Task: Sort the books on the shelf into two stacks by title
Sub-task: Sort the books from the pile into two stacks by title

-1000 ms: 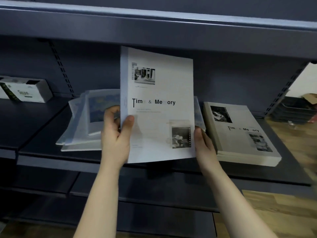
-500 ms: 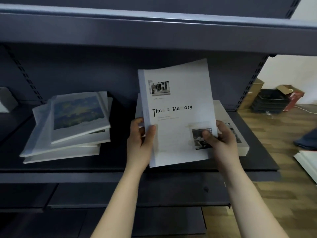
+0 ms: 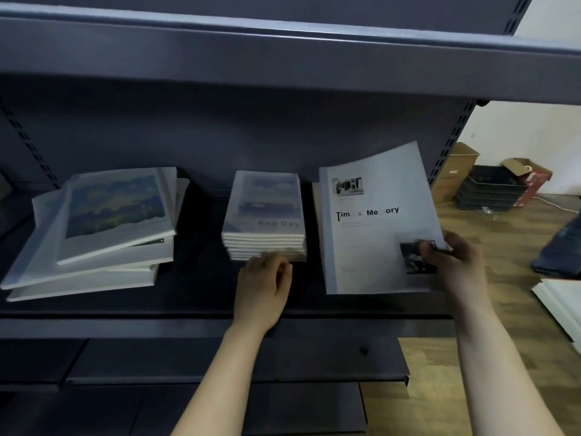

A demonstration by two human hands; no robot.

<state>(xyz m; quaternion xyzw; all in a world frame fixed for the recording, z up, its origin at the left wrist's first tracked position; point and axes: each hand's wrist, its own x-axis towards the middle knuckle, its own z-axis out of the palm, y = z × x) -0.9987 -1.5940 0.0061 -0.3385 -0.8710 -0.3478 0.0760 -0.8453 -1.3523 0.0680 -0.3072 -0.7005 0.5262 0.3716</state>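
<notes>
Head view: right hand (image 3: 452,262) pinching the lower right corner of a thin paperback (image 3: 377,225), tilted over the right end of the shelf (image 3: 195,287). Left hand (image 3: 264,284) loosely curled, holding nothing, at the middle stack (image 3: 264,215). Likely light, floppy, slick-covered; better gripped along the spine.

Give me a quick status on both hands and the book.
Right hand pinches the Time & Memory book at its lower right corner. Left hand empty, at the Fine Day stack. Nothing in the way.
</notes>
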